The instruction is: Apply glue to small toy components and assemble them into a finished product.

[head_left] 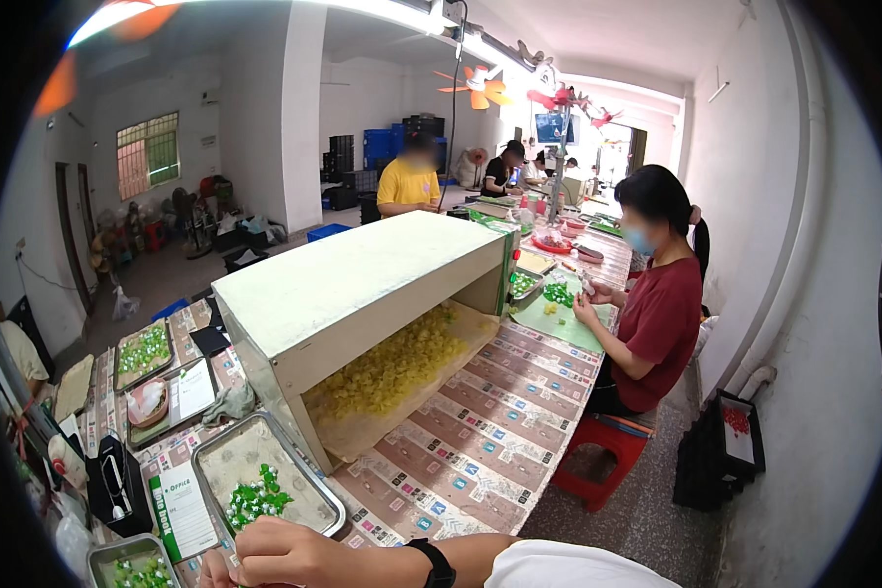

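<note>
At the lower edge my right hand [289, 554] is closed, its fingers curled inward, with a black band [434, 563] on the wrist. What it grips, if anything, is hidden. Only a bit of my left hand [214, 570] shows beside it, cut off by the frame, so its fingers cannot be read. Just beyond my hands is a metal tray [227, 463] with a heap of small green and white pieces [258, 498]. Farther off, a cream metal box [363, 260] with an open side covers many yellow translucent pieces [392, 363] on a cloth-like sheet [358, 438].
A notebook [186, 510] and a black holder [120, 485] stand left of the tray. Another tray of green pieces [132, 566] is at lower left. Across the patterned table [480, 431], a person in a dark red shirt [664, 314] works over a green mat [568, 328].
</note>
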Demonstrator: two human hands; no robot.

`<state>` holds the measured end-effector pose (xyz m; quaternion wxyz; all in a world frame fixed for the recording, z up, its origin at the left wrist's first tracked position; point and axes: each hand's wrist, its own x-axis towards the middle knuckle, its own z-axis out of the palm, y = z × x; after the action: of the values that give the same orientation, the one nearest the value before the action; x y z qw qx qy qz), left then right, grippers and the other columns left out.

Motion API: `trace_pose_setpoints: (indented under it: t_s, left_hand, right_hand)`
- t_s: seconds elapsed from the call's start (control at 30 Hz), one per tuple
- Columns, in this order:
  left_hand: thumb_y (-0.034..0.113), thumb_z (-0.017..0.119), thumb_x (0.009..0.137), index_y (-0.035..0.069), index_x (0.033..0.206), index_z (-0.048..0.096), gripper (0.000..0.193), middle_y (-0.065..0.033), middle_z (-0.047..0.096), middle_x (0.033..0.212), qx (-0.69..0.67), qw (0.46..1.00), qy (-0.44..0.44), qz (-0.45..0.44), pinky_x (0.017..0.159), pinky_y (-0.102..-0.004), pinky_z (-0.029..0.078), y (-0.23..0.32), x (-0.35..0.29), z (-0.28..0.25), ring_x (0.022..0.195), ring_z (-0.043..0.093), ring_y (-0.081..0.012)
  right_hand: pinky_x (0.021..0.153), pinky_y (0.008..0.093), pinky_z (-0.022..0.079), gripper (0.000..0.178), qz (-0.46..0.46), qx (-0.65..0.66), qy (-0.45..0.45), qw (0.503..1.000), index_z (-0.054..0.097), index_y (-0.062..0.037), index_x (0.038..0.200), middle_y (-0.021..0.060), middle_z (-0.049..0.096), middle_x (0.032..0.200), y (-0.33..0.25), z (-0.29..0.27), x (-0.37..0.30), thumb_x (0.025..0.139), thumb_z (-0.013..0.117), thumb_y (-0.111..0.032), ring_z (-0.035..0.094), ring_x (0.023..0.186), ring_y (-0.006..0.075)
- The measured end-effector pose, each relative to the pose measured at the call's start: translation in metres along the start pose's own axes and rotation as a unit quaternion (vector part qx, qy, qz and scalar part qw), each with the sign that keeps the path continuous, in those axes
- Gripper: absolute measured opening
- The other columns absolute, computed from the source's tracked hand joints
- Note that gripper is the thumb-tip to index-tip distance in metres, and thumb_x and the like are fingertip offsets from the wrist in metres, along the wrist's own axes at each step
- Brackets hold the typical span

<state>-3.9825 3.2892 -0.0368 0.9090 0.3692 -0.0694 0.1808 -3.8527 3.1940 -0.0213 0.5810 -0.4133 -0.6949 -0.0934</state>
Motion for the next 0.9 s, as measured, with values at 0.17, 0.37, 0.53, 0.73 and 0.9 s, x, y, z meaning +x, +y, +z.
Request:
trace_pose_setpoints:
  t_s: [0.17,0.37,0.53,0.73,0.9]
  left_hand:
    - [0.003,0.054,0.087,0.009,0.081,0.038,0.018,-0.0051,0.046,0.080,0.022,0.999,0.009,0.021,0.055,-0.0208,0.038,0.001,-0.004,-0.003,0.066,0.045,-0.0112]
    - [-0.002,0.062,0.076,0.011,0.079,0.033,0.032,-0.0098,0.051,0.078,-0.067,0.996,0.050,0.012,0.060,-0.0233,0.045,-0.006,0.005,-0.010,0.075,0.054,-0.0189]
    - [0.002,0.061,0.081,0.010,0.082,0.035,0.027,-0.0136,0.060,0.096,-0.037,0.998,0.044,-0.005,0.074,-0.0244,0.047,0.003,-0.003,-0.019,0.092,0.058,-0.0177]
    - [0.002,0.063,0.081,0.011,0.080,0.036,0.029,-0.0137,0.060,0.099,-0.002,1.000,0.011,0.000,0.078,-0.0269,0.045,0.003,-0.004,-0.024,0.092,0.057,-0.0163]
    - [0.001,0.064,0.080,0.011,0.080,0.035,0.030,-0.0174,0.060,0.102,0.011,1.000,-0.008,0.001,0.077,-0.0284,0.045,0.005,-0.003,-0.021,0.087,0.055,-0.0147]
  right_hand:
    - [0.062,0.0391,0.042,0.013,0.008,0.012,-0.006,1.000,0.054,-0.0074,0.082,0.0106,0.052,0.077,0.006,0.009,-0.003,0.079,0.063,-0.015,0.053,0.069,0.0300]
    - [0.056,0.0289,0.042,0.035,0.057,0.023,-0.014,0.998,0.058,0.0010,0.101,0.0095,0.050,0.077,0.006,-0.003,-0.006,0.071,0.073,-0.009,0.053,0.066,0.0205]
    - [0.055,0.0270,0.042,0.036,0.120,0.092,-0.079,0.985,0.059,-0.0011,0.101,0.0070,0.051,0.078,0.008,-0.001,0.007,0.069,0.074,-0.008,0.052,0.065,0.0164]
    - [0.054,0.0241,0.043,0.040,0.128,0.092,-0.106,0.982,0.062,-0.0029,0.103,0.0050,0.050,0.076,0.007,-0.001,0.006,0.066,0.077,-0.007,0.052,0.064,0.0128]
    - [0.051,0.0278,0.036,0.036,0.093,0.096,-0.079,0.988,0.063,-0.0035,0.098,0.0049,0.047,0.072,0.011,0.003,0.000,0.064,0.076,-0.010,0.046,0.059,0.0161]
